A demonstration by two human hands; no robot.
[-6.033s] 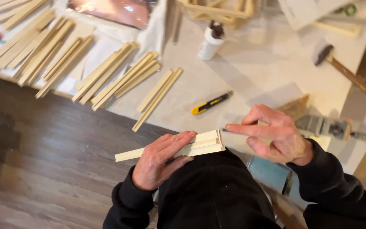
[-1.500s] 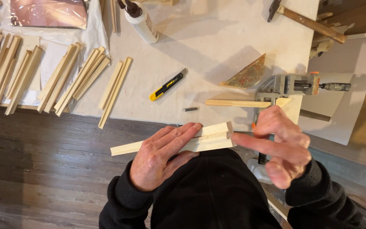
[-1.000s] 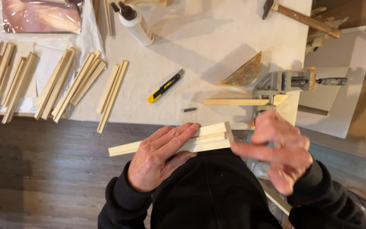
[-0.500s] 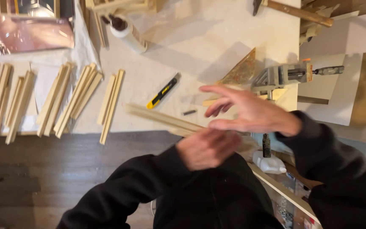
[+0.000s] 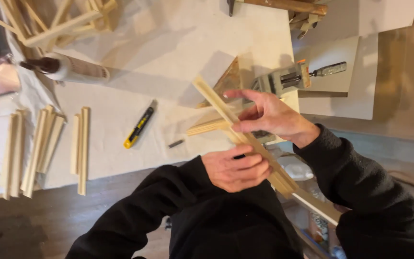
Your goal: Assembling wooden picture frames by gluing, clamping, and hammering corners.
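My left hand [image 5: 238, 168] is closed around the middle of a long pale wooden strip [image 5: 215, 100] that runs diagonally from the upper left toward my lap at lower right. My right hand [image 5: 269, 115] pinches the same strip higher up, thumb and fingers on its edge. A second short wooden strip [image 5: 206, 128] lies on the white table cover just behind my hands. Both my sleeves are black.
A yellow-and-black utility knife [image 5: 140, 124] and a small dark bit [image 5: 175, 143] lie on the white cover [image 5: 168, 52]. Rows of wooden strips [image 5: 44, 148] lie at left. A glue bottle [image 5: 68, 69], a metal clamp [image 5: 288, 79], a wooden wedge [image 5: 228, 81] and a wooden frame [image 5: 58, 24] stand farther back.
The strip bundle that lay flat across my lap under my left hand has been lifted and swung to a diagonal. My right hand has come onto it. The camera has moved closer.
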